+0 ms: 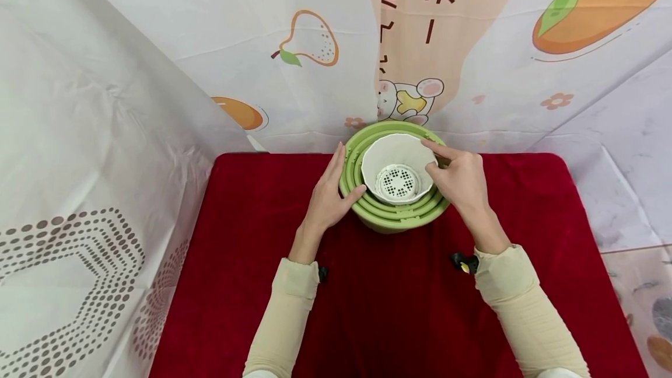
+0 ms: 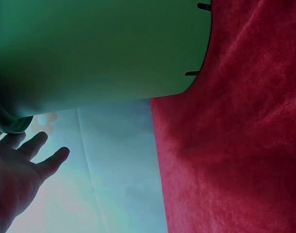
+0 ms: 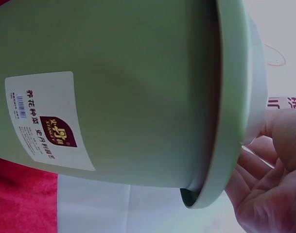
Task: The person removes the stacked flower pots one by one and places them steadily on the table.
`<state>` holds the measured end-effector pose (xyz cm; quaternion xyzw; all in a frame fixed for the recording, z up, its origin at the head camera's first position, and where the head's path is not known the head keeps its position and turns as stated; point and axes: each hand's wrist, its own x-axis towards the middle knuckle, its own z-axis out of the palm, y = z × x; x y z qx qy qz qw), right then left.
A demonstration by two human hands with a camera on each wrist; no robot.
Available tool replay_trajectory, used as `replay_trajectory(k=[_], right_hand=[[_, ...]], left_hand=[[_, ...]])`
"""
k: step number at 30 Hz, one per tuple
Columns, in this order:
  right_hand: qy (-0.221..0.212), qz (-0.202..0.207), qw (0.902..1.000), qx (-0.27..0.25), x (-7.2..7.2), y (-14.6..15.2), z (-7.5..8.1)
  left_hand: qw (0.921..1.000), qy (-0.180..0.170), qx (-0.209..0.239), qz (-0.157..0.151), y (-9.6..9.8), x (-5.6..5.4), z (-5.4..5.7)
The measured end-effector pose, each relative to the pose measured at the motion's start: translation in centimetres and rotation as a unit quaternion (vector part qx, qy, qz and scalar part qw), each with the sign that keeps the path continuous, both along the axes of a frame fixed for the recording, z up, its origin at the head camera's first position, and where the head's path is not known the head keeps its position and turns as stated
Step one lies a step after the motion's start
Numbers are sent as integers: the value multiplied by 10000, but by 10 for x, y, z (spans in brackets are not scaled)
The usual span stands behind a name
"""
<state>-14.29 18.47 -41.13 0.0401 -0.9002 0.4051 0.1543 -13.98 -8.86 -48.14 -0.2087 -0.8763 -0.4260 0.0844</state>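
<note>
A stack of green plastic flower pots [image 1: 388,224], nested one inside another, stands at the back of the table. Inside them sits a white flower pot [image 1: 380,153] with a wavy rim and a perforated base. My left hand [image 1: 326,197] rests against the outer green rim on the left, fingers straight and thumb over the near edge; in the left wrist view its fingers spread beside the green wall [image 2: 104,53]. On the right, my right hand [image 1: 462,179] pinches the white pot's rim, thumb on the inner side. A printed label [image 3: 48,119] shows on the outer green pot in the right wrist view.
Red cloth [image 1: 252,249] covers the table. A white curtain [image 1: 220,28] printed with fruit hangs directly behind the pots, and another white sheet [image 1: 68,133] hangs along the left side. Dark wrist cameras [image 1: 464,262] are strapped near both cuffs.
</note>
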Motion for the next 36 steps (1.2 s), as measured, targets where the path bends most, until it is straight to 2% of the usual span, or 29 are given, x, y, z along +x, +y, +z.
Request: replay_trajectory(k=[7, 14, 19, 30, 36], right_hand=[[-97, 21, 9999, 25, -1, 1, 1], [80, 16, 9999, 108, -2, 5, 8], [8, -13, 9998, 178, -4, 7, 10], [220, 164, 9995, 165, -7, 5, 22], [141, 24, 9998, 149, -8, 7, 25]], left_hand=[[9999, -52, 155, -40, 1, 1, -1], [9999, -86, 128, -21, 2, 0, -1], [9998, -101, 159, 32, 2, 0, 0], [9998, -104, 169, 80, 0, 0, 0], [9996, -148, 242, 42, 1, -1, 0]])
